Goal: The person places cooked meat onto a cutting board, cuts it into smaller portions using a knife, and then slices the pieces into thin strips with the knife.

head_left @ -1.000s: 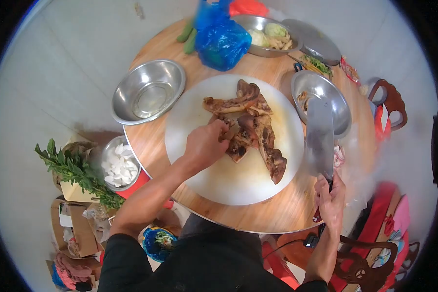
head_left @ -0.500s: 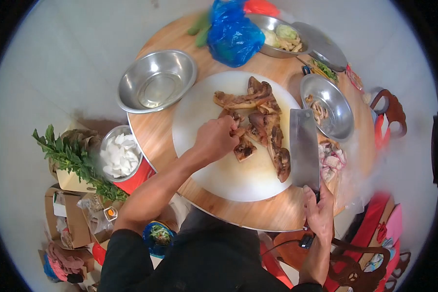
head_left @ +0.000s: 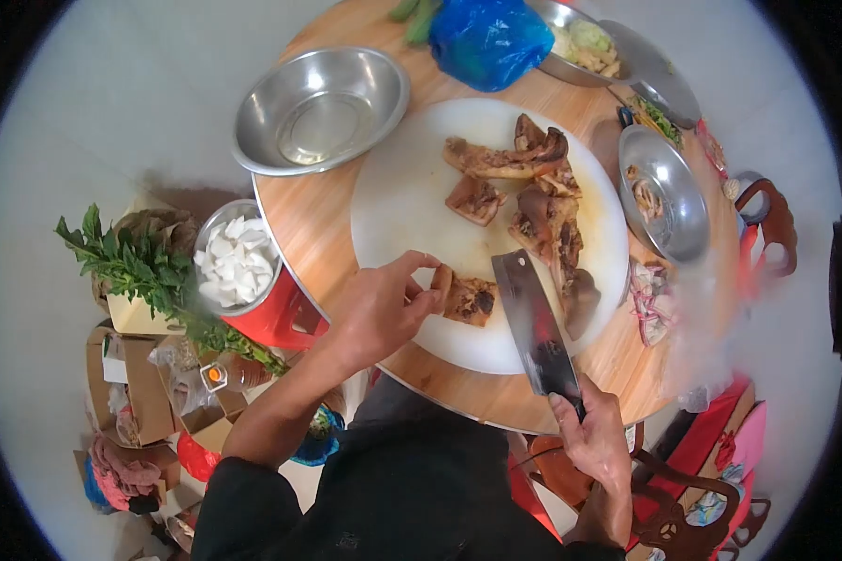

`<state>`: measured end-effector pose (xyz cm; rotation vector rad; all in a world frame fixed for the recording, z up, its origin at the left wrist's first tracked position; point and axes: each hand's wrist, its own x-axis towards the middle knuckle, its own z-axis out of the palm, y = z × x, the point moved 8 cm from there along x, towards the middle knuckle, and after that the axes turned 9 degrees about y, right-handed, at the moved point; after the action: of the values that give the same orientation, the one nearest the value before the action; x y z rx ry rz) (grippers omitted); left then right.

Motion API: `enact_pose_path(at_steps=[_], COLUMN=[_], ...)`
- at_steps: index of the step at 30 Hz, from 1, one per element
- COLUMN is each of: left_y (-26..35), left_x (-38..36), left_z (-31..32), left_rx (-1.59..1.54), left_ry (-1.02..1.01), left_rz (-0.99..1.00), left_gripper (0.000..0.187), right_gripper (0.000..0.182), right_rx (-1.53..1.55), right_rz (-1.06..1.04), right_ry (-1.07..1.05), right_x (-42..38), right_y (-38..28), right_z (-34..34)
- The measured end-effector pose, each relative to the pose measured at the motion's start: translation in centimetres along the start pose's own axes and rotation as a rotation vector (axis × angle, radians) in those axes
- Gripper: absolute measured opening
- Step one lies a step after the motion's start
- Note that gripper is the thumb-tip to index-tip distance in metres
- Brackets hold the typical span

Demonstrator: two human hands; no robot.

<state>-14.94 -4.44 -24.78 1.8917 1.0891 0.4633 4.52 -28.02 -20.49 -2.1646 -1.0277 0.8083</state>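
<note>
My right hand (head_left: 594,435) is wrapped round the handle of a cleaver (head_left: 538,323). Its broad blade is tilted over the lower right of a round white cutting board (head_left: 398,187). My left hand (head_left: 384,309) has thumb and forefinger at the left edge of a small piece of browned cooked meat (head_left: 468,299), just left of the blade. Another cut piece of meat (head_left: 475,200) lies farther up the board. Larger strips of the same meat (head_left: 505,161) lie at the upper right, and one long strip is partly behind the blade.
On the round wooden table (head_left: 290,224) stand a large steel basin (head_left: 323,112), a steel bowl (head_left: 664,192) with some food, and a blue plastic bag (head_left: 491,42). A bowl of white chunks (head_left: 237,262) sits off the left edge, beside leafy greens (head_left: 140,271).
My left hand has come down and left to the lower meat piece. The cleaver has swung left from beside the board to over it. The whole view has shifted slightly.
</note>
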Motion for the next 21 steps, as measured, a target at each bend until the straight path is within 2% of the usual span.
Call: enact_pose_path(at_steps=[1, 3, 7, 9, 10, 12, 13, 15, 16, 18, 20, 21], left_y=[-0.5, -0.2, -0.2, 1.1, 0.9, 2.6, 2.4, 2.0, 1.9, 1.0, 1.5, 1.4], left_x=[-0.2, -0.6, -0.4, 0.8, 1.5, 1.6, 1.8, 1.9, 1.6, 0.9, -0.1, -0.3], left_z=[0.1, 0.3, 0.2, -1.6, -1.7, -0.7, -0.7, 0.6, 0.6, 0.9, 0.7, 0.5], left_rx=[-0.004, 0.18, 0.233, 0.093, 0.088, 0.013, 0.008, -0.02, -0.024, 0.015, 0.035, 0.057], left_ry=[-0.006, -0.02, -0.086, 0.178, 0.18, 0.063, 0.064, -0.121, -0.127, -0.206, -0.192, -0.171], left_rz=[-0.007, 0.141, 0.092, 0.351, 0.348, 0.631, 0.628, 0.644, 0.647, 0.533, 0.513, 0.487], left_gripper=[0.037, 0.038, 0.034, 0.034, 0.034, 0.037, 0.037, 0.035, 0.035, 0.031, 0.027, 0.024], right_gripper=[0.015, 0.015, 0.015, 0.016, 0.017, 0.018, 0.019, 0.02, 0.021, 0.021, 0.018, 0.018], right_rx=[-0.006, -0.016, -0.046, -0.044, -0.069, -0.101, -0.133, -0.168, -0.154, -0.135, -0.068, -0.067], right_rz=[-0.055, -0.1, -0.082, -0.059, -0.055, -0.048, -0.024, 0.004, 0.003, 0.007, -0.145, -0.14], right_ry=[0.042, 0.089, 0.102, 0.11, 0.107, 0.1, 0.061, 0.026, 0.018, 0.017, 0.136, 0.139], right_x=[0.0, -0.1, 0.2, 0.1, -0.1, -0.5, -0.6, -0.6, -0.5, -0.2, 0.3, 0.6], right_y=[-0.5, -1.1, -1.5, -1.7, -1.9, -2.1, -1.8, -1.8, -2.0, -1.8, -2.0, -2.2], right_z=[0.1, 0.1, 0.2, 0.1, 0.0, -0.3, -0.1, 0.1, 0.1, 0.6, 0.7, 0.7])
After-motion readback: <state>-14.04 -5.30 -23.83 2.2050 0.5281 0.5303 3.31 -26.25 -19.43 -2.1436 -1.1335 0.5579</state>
